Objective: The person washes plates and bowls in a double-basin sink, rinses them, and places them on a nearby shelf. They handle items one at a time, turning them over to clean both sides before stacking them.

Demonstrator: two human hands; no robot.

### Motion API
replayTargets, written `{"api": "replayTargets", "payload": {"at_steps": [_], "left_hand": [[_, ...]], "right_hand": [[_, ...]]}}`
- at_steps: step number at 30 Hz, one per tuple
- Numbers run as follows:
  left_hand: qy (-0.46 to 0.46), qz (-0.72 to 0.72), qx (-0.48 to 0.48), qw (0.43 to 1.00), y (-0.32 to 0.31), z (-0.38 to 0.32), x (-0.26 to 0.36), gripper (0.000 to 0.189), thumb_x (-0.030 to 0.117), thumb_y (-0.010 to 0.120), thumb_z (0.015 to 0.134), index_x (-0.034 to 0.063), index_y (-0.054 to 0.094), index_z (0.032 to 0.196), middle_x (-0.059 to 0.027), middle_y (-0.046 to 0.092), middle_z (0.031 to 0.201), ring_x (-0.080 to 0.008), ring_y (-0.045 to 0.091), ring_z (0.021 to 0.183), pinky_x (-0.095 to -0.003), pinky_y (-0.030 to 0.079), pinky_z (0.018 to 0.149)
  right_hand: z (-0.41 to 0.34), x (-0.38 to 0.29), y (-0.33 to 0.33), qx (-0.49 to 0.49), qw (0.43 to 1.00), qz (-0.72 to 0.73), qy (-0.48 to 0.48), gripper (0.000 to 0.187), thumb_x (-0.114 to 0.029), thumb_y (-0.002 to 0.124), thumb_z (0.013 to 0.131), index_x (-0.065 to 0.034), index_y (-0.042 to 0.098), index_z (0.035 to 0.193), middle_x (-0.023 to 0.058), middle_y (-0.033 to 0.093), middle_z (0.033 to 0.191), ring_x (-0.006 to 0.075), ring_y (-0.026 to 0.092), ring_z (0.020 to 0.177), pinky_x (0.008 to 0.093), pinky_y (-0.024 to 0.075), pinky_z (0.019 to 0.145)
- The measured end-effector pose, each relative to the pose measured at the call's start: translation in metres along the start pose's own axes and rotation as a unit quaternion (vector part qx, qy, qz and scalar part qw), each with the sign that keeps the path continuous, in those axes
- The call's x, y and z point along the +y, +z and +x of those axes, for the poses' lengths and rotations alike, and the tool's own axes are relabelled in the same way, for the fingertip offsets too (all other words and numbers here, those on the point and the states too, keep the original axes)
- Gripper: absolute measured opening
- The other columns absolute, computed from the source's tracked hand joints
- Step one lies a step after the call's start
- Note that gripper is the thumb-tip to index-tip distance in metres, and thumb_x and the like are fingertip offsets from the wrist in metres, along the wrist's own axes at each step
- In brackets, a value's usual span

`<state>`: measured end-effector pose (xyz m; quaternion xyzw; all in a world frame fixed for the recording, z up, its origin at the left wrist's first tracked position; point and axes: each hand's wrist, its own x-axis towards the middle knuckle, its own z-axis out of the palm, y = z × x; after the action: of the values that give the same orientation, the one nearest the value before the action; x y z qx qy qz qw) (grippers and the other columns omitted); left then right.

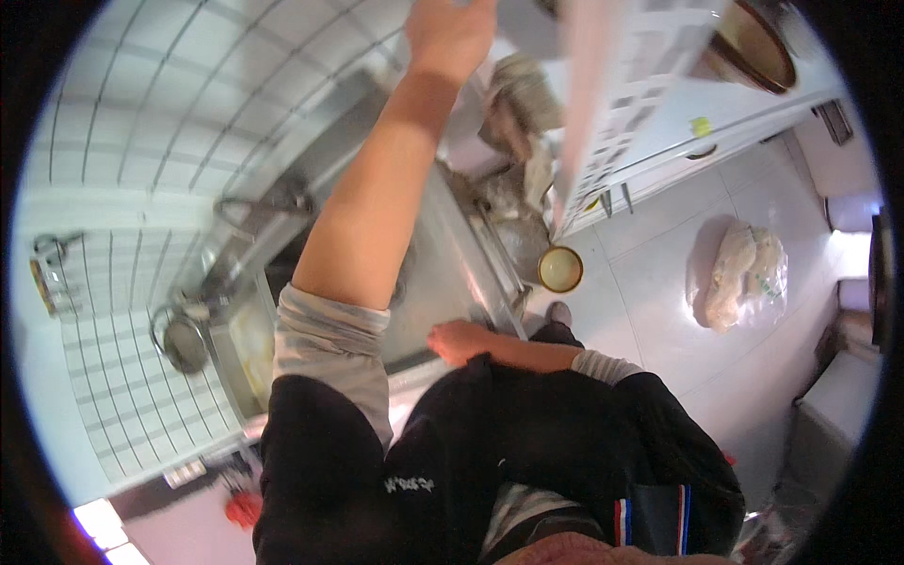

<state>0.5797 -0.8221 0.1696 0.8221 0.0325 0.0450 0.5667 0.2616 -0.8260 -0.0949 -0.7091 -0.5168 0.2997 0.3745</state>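
Note:
My left arm stretches far forward across a stainless steel counter [441,258]. My left hand [452,35] is at the top edge of the view, its fingertips cut off, so its hold is hidden. Just beyond the wrist, a bundle of greyish cloth-like material [522,88] is blurred beside a pale container. My right hand [459,342] is low near the counter's front edge, its fingers bent. Blur hides whether it grips anything.
A white perforated plastic panel [621,85] rises at the upper right. A brown-rimmed bowl [560,269] appears beside the counter. Clear plastic bags with pale contents [748,275] lie on the tiled floor. A metal strainer [182,345] hangs by the tiled wall.

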Motion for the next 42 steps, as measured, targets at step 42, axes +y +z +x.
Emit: {"api": "replayTargets", "payload": {"at_steps": [42], "left_hand": [[-0.443, -0.468, 0.175, 0.745, -0.194, -0.348, -0.428, 0.031, 0.023, 0.055, 0.094, 0.0006, 0.061, 0.115, -0.0153, 0.064, 0.109, -0.0283, 0.061, 0.103, -0.0431, 0.050, 0.084]], "right_hand": [[0.134, 0.036, 0.022, -0.115, 0.901, -0.406, 0.102, 0.042, -0.009, 0.055, 0.091, 0.0001, 0.059, 0.132, 0.0262, 0.055, 0.137, 0.0389, 0.050, 0.131, 0.0487, 0.0365, 0.113]]}}
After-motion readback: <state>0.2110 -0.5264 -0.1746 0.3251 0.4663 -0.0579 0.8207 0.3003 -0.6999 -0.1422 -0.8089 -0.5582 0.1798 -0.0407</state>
